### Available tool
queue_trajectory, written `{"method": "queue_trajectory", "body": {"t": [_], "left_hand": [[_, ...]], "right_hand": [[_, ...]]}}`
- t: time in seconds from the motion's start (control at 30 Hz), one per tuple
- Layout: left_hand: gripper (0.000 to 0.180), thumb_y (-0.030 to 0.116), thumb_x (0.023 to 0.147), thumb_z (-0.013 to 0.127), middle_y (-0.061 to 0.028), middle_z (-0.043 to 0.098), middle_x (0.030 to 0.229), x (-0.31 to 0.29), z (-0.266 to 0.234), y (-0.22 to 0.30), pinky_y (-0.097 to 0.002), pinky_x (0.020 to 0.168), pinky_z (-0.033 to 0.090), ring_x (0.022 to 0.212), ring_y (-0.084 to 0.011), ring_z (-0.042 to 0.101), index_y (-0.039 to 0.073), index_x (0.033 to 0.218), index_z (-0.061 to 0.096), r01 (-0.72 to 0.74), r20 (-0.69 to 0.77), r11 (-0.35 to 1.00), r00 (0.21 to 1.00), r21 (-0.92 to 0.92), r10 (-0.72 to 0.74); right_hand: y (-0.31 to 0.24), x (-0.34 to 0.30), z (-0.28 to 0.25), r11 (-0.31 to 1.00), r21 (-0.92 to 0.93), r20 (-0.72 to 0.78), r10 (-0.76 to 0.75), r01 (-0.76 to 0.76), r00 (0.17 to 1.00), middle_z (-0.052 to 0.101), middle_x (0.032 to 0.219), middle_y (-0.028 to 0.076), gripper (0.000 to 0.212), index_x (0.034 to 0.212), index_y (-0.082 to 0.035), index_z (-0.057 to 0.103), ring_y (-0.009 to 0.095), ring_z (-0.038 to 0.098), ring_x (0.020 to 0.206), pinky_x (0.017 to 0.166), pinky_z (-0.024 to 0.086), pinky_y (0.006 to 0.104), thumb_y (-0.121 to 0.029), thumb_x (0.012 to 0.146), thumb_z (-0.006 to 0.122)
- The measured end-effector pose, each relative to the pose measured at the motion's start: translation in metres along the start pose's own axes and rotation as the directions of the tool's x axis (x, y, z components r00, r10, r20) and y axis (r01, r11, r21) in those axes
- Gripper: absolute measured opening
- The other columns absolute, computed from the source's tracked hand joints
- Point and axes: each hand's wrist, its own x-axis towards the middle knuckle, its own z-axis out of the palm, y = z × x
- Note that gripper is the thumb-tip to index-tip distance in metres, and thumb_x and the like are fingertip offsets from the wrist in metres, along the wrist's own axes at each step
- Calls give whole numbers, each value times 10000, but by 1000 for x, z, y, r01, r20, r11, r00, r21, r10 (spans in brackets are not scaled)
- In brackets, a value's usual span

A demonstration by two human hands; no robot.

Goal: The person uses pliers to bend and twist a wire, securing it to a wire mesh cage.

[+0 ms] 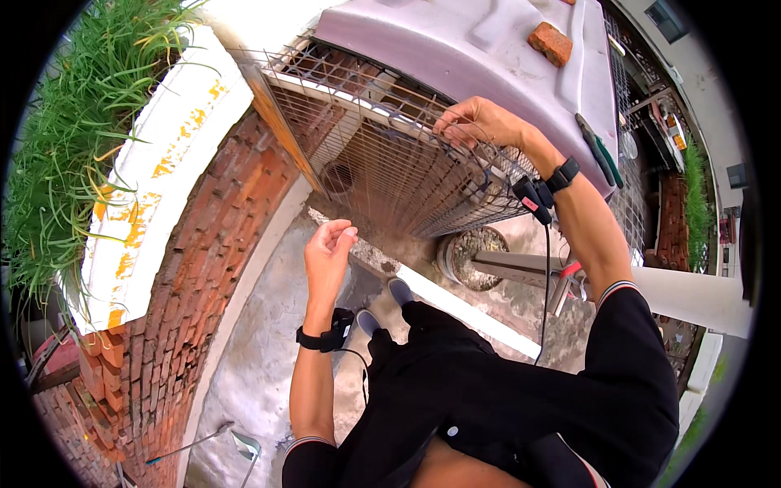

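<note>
A grey wire mesh panel [407,142] runs along the front of a cage under a lilac moulded cover [464,57]. At the panel's top edge, my right hand [488,124] is closed, thumb and fingers pinching the mesh; any small piece between the fingertips is hidden. My left hand [328,248] is raised in the air in front of the mesh, thumb pressed to curled fingers. Whatever it may hold is too small to make out. Green-handled pliers [598,150] lie on the cover's right edge, beyond my right forearm.
A broken brick [551,44] rests on the cover. To the left stands a brick wall [203,228] beside a white planter [159,179] with grassy plants. A round pot [473,259] and a pale pipe [683,301] are at right. A low white ledge [464,313] crosses before my feet.
</note>
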Motion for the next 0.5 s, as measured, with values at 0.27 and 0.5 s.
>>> {"method": "queue_trajectory", "body": {"t": [0.27, 0.5], "left_hand": [[193, 89, 933, 683, -70, 705, 939, 61, 112, 43, -239, 768, 526, 831, -113, 673, -42, 1073, 659, -215, 154, 976, 966, 38, 207], [222, 131, 932, 701, -79, 713, 892, 67, 152, 69, -249, 698, 528, 758, -117, 682, -52, 1055, 674, -244, 131, 968, 963, 62, 235]], "right_hand": [[4, -1, 7, 994, 1, -97, -109, 110, 989, 677, 784, 17, 132, 1013, 2, 720, 84, 598, 700, 628, 506, 254, -94, 959, 647], [15, 2, 4, 992, 17, -81, -120, 122, 989, 670, 823, 25, 114, 1015, 38, 697, 82, 587, 770, 704, 501, 245, -42, 959, 637]]}}
